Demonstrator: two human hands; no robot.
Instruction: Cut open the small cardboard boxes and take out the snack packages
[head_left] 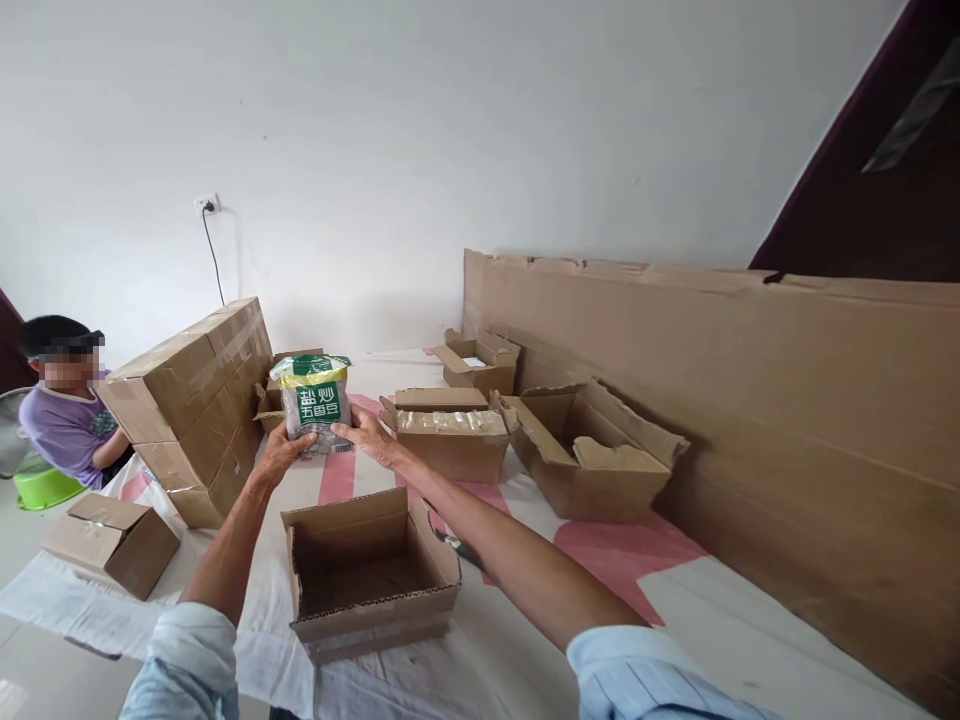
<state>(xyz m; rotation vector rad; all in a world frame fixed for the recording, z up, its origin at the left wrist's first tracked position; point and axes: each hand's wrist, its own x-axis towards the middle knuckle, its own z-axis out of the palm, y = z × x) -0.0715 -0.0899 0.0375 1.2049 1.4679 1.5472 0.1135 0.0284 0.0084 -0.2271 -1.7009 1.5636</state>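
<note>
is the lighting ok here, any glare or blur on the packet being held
Head view: soft, even light with only faint shadows; the packet between the left hand and right hand is sharp, its label legible; wide-angle stretch shows toward the frame edges.

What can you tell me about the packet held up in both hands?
The packet is a plump plastic bag, greyish in the middle, with a green label of white characters and a yellow-green top. It is held upright in the air, the left hand gripping its lower left side, the right hand its lower right, beyond an open cardboard box.
</note>
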